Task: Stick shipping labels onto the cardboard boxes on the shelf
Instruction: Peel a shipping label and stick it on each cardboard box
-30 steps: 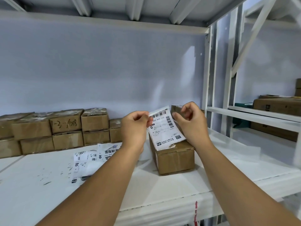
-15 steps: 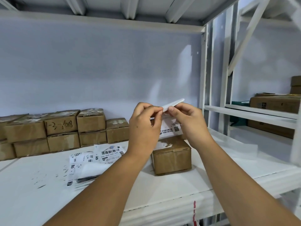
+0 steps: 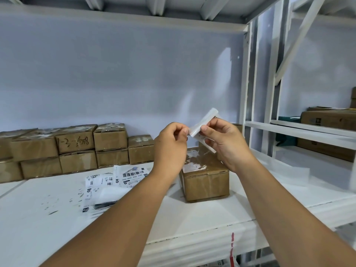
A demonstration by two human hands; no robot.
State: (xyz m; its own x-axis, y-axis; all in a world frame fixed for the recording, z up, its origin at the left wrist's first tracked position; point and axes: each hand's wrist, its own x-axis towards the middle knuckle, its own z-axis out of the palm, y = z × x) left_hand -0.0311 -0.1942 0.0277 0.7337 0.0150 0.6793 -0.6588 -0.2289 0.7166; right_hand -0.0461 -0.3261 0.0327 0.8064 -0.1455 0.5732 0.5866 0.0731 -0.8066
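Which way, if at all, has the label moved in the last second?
Yes. The label has risen above the box and turned its printed face away, pinched by the left hand and right hand.

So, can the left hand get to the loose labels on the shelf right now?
Probably yes, once it lets go: the left hand pinches the label together with the right hand, but the loose labels lie close below it, nothing between.

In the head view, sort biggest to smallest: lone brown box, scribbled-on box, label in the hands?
1. Lone brown cardboard box, nearer than the next.
2. Brown cardboard box with handwriting.
3. White paper label, curled, partly covered.
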